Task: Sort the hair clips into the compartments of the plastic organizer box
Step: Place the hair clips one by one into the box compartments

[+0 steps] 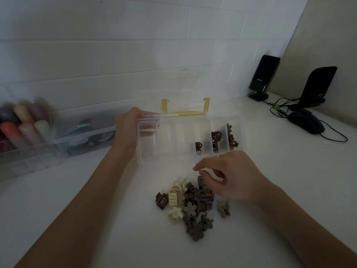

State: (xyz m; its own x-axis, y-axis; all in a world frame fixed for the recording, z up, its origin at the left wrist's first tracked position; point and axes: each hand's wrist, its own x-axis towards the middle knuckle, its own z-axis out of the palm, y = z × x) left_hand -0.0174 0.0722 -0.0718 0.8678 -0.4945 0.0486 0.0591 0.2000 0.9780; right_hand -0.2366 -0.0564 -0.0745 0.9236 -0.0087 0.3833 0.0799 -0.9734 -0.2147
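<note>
Left hand point(129, 128) grips box point(190, 138) at far-left corner, tilted. Right hand point(228, 176) above pile point(190, 206), fingers loosely curled, apart; clip held or not, cannot tell. Risks: box tips, sorted clips in right compartments slide; fingers snag neighbours, scatter pile.

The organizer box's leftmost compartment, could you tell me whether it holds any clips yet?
Empty: the leftmost compartment shows only clear plastic, with the left hand's fingers visible through its wall.

The only lettering I can read is the small white brand name "EDIFIER" on the front of the glossy black upright speaker point(264, 74) standing by the tiled wall. The second black speaker's point(318, 88) mark is too blurred to read.
</note>
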